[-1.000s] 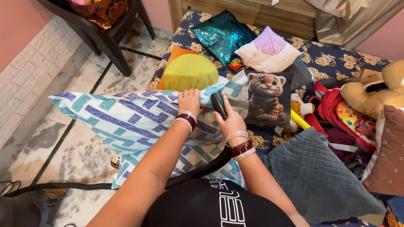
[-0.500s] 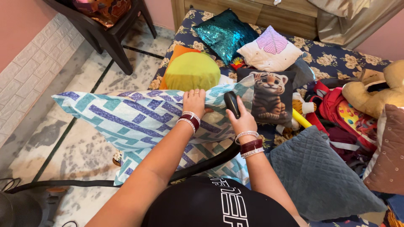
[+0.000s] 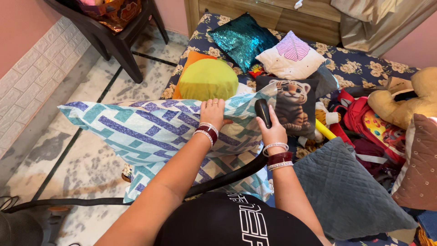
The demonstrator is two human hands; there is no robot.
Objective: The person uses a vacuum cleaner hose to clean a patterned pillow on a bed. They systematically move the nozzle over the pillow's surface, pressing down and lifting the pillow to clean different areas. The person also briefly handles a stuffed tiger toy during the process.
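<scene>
Hands work together on a patterned pillow [image 3: 150, 130] with blue and teal stripes, which lies at the edge of the bed [image 3: 364, 68], partly over the floor. The left hand [image 3: 213, 113] rests flat on top of the pillow, fingers spread, grip open, pressing on the cloth. The right hand [image 3: 272, 130] has its grip closed around the black vacuum handle [image 3: 263, 113], which touches the right corner of the pillow. A black hose [image 3: 218, 180] runs from the handle down past the person's body. Just behind the pillow sits a round green cushion [image 3: 207, 79], and beside the right hand stands a tiger cushion [image 3: 291, 105]. A grey quilted cushion [image 3: 350, 187] lies near the right arm.
</scene>
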